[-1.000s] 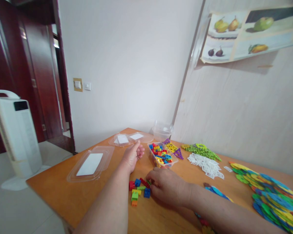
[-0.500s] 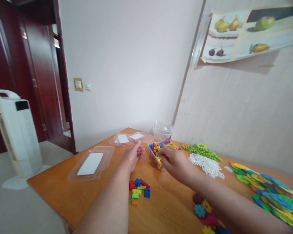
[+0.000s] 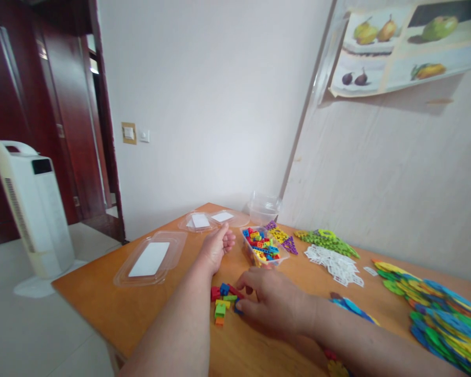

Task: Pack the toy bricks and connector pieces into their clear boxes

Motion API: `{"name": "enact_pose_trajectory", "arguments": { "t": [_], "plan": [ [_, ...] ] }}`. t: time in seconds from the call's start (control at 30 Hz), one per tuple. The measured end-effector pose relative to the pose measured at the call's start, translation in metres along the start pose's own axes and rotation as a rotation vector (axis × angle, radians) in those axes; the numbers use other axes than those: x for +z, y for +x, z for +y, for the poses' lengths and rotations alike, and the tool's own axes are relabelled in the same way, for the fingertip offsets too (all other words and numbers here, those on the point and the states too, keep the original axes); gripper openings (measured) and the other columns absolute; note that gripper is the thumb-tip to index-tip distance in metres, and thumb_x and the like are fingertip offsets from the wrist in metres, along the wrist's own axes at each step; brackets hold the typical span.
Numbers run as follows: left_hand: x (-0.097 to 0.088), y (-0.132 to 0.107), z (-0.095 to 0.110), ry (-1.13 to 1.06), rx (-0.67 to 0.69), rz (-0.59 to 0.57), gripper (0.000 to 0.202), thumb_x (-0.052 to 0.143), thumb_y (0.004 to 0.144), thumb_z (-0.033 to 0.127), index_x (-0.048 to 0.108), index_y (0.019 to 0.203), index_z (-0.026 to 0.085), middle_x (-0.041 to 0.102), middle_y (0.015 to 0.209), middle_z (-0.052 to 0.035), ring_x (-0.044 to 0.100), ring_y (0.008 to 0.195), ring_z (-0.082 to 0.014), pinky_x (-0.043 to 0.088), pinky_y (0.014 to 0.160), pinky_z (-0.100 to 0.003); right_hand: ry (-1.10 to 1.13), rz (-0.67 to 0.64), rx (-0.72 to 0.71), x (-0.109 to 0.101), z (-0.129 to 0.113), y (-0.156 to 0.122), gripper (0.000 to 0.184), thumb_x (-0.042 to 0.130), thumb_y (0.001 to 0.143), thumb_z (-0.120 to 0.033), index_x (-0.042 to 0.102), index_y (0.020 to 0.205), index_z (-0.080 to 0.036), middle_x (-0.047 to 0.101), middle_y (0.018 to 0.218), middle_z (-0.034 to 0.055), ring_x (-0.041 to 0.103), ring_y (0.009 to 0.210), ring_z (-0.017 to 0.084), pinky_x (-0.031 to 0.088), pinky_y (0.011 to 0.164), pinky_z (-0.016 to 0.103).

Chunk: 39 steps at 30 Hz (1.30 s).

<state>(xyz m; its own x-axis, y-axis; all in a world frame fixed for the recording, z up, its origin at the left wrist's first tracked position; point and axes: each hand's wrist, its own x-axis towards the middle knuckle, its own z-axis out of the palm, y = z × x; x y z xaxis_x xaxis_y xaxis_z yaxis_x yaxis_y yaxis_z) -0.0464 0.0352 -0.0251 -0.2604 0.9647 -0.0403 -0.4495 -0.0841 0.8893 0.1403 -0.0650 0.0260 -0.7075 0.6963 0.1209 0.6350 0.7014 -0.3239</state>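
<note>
My right hand (image 3: 272, 301) is over the small pile of loose building bricks, thumb and forefinger apart. Its thumb tip is at a blue brick (image 3: 237, 306), which it partly covers. Red (image 3: 215, 294), lime green (image 3: 220, 311), yellow and orange bricks lie close together on the wooden table (image 3: 180, 293). My left hand (image 3: 216, 247) rests on its side beyond the pile, fingers loosely curled, thumb apart, nothing visible in it. To its right stands a clear plastic box (image 3: 284, 257) filled with mixed bricks (image 3: 259, 246).
Clear lids with white cards, one at the left (image 3: 149, 259), lie on the table. An empty clear tub (image 3: 265, 207) stands at the back. White pieces (image 3: 333, 264), green pieces (image 3: 329, 242) and colourful discs (image 3: 435, 298) are heaped at right. A white appliance (image 3: 35, 209) stands on the floor.
My right hand has moved from the brick box toward me and left, down to the loose bricks. My left hand keeps its place. The view has shifted slightly.
</note>
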Motion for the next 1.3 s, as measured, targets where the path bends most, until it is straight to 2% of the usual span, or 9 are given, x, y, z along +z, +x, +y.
{"name": "enact_pose_trajectory", "arguments": {
  "t": [0.3,0.47,0.57,0.63,0.7,0.83,1.0,1.17,1.3],
  "plan": [
    [0.0,-0.003,0.002,0.003,0.003,0.003,0.045,0.071,0.072,0.055,0.063,0.084,0.013,0.069,0.075,-0.0079,0.061,0.06,-0.0118,0.045,0.059,-0.023,-0.046,0.013,0.017,0.002,0.001,-0.002,0.014,0.058,0.077,-0.025,0.068,0.084,-0.022,0.069,0.084,0.0004,0.058,0.071,0.013,0.034,0.059,0.022],
    [0.001,-0.005,0.003,-0.005,0.002,-0.007,0.044,0.071,0.072,0.055,0.063,0.084,0.013,0.068,0.072,-0.0051,0.06,0.058,-0.0108,0.044,0.059,-0.023,-0.025,0.197,0.049,-0.027,0.023,0.012,0.012,0.056,0.081,-0.027,0.065,0.085,-0.02,0.067,0.081,0.0006,0.056,0.07,0.012,0.035,0.059,0.022],
    [0.002,-0.007,0.004,-0.016,0.005,-0.01,0.044,0.072,0.071,0.055,0.062,0.082,0.014,0.067,0.072,-0.0039,0.06,0.059,-0.0108,0.044,0.059,-0.023,-0.075,0.362,0.155,-0.048,0.043,0.026,0.014,0.055,0.084,-0.029,0.065,0.088,-0.019,0.065,0.079,0.0015,0.055,0.067,0.013,0.035,0.06,0.023],
    [0.002,-0.007,0.003,-0.022,0.004,-0.006,0.044,0.073,0.07,0.056,0.062,0.081,0.014,0.067,0.072,-0.0036,0.06,0.059,-0.0107,0.044,0.059,-0.023,-0.091,0.476,0.205,-0.055,0.051,0.031,0.02,0.056,0.084,-0.029,0.065,0.099,-0.019,0.066,0.089,0.0032,0.056,0.069,0.013,0.037,0.063,0.024],
    [0.001,-0.006,0.003,-0.02,-0.001,-0.008,0.045,0.072,0.07,0.056,0.062,0.081,0.014,0.067,0.072,-0.004,0.06,0.059,-0.0107,0.044,0.059,-0.023,-0.092,0.503,0.191,-0.055,0.05,0.03,0.02,0.055,0.084,-0.028,0.065,0.099,-0.02,0.066,0.091,0.0034,0.056,0.07,0.013,0.037,0.063,0.024],
    [0.0,-0.001,0.0,0.003,-0.002,-0.013,0.047,0.071,0.071,0.058,0.063,0.085,0.013,0.068,0.074,-0.0059,0.06,0.058,-0.011,0.043,0.058,-0.023,-0.042,0.279,0.037,-0.033,0.025,0.018,0.013,0.053,0.084,-0.025,0.066,0.085,-0.021,0.067,0.083,0.0011,0.058,0.072,0.013,0.037,0.063,0.022],
    [0.0,-0.001,0.0,0.008,-0.006,0.014,0.046,0.07,0.072,0.057,0.063,0.083,0.013,0.069,0.074,-0.0075,0.06,0.058,-0.0114,0.043,0.058,-0.023,-0.124,0.029,0.051,-0.001,0.005,0.009,0.018,0.056,0.079,-0.026,0.07,0.09,-0.023,0.072,0.088,0.0023,0.061,0.074,0.015,0.034,0.06,0.023],
    [0.001,-0.004,0.003,-0.006,-0.011,0.004,0.046,0.072,0.071,0.057,0.064,0.083,0.013,0.069,0.074,-0.0079,0.061,0.06,-0.0117,0.044,0.058,-0.023,-0.231,-0.031,0.069,0.013,0.01,0.011,0.018,0.054,0.078,-0.026,0.07,0.085,-0.022,0.072,0.086,0.0033,0.062,0.074,0.016,0.03,0.058,0.025],
    [0.002,-0.006,0.004,-0.002,-0.011,0.019,0.046,0.073,0.07,0.057,0.064,0.082,0.013,0.069,0.074,-0.0079,0.061,0.06,-0.0118,0.044,0.058,-0.023,-0.253,0.003,0.084,0.006,0.008,0.009,0.017,0.053,0.08,-0.025,0.069,0.084,-0.022,0.072,0.086,0.0029,0.061,0.073,0.015,0.029,0.058,0.025]
  ]
}}
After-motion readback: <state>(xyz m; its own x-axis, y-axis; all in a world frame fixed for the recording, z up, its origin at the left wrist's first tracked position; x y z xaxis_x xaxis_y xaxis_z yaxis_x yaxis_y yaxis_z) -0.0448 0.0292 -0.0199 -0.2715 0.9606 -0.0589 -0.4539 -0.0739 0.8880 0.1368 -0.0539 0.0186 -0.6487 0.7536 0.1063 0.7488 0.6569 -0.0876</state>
